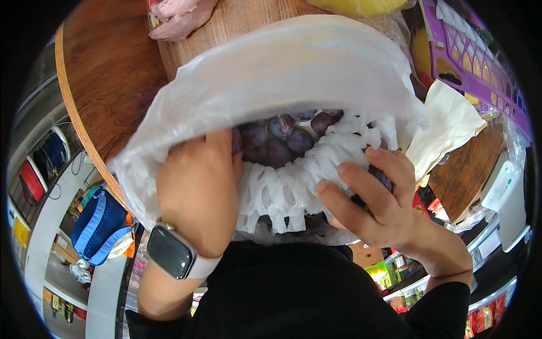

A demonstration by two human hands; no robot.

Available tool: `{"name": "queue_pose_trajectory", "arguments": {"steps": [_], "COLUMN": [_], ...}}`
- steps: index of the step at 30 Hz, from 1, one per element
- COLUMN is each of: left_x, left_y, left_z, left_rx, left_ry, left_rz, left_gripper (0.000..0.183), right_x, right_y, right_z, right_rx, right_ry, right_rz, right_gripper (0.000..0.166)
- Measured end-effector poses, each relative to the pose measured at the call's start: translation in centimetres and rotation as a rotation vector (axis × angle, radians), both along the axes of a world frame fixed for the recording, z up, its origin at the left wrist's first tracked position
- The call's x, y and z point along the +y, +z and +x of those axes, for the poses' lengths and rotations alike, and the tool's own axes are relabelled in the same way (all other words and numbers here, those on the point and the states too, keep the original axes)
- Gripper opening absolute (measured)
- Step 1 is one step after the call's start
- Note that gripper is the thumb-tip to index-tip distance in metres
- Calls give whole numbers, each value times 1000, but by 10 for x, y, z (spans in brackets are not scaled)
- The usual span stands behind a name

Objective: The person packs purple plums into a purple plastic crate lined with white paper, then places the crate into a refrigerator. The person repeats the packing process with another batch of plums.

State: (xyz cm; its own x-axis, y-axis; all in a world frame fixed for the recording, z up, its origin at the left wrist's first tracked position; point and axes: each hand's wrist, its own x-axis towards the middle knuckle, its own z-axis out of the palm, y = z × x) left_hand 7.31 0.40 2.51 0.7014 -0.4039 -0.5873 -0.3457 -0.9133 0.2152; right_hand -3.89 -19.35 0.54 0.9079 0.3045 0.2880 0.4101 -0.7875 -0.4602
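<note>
A white sheet or bag (296, 68), thin and translucent, arches over dark purple fruits (281, 150), which look like grapes or plums. White foam netting (271, 193) curves around the near side of the fruits. My left hand (199, 178), with a watch on the wrist, reaches under the white sheet at the left of the fruits. Its thumb lies beside one fruit; the other fingertips are hidden, so its grip is unclear. My right hand (377, 199) is at the netting's right side, fingers spread, with more dark fruit showing beneath them.
Pink crumpled material (182, 19) lies on the wooden tabletop (110, 76) at the far side. To the right are a purple plastic basket (461, 72), a cream-coloured sheet (444, 123) and a white device (504, 199). A blue bag (99, 229) hangs at left, near shelves.
</note>
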Motion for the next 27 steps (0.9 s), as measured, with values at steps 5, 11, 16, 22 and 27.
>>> {"name": "queue_pose_trajectory", "arguments": {"steps": [5, 11, 16, 22, 27], "left_x": [21, 25, 26, 21, 24], "left_y": [7, 14, 12, 15, 15], "left_z": [1, -1, -2, -11, -11], "left_rx": [145, 169, 284, 206, 247], "left_ry": [-111, -80, -108, -83, -131], "left_rz": [-218, -247, -350, -363, -310], "left_gripper": [43, 29, 30, 37, 43], "right_x": [-4, -6, -7, -3, -1], "right_y": [-1, 0, 2, 7, 9], "right_z": [-4, -4, -5, 1, 5], "right_rx": [5, 4, 37, 55, 80], "right_ry": [31, 48, 64, -4, -3], "right_rz": [-36, -53, -54, -9, 0], "right_gripper": [18, 17, 22, 26, 26]}}
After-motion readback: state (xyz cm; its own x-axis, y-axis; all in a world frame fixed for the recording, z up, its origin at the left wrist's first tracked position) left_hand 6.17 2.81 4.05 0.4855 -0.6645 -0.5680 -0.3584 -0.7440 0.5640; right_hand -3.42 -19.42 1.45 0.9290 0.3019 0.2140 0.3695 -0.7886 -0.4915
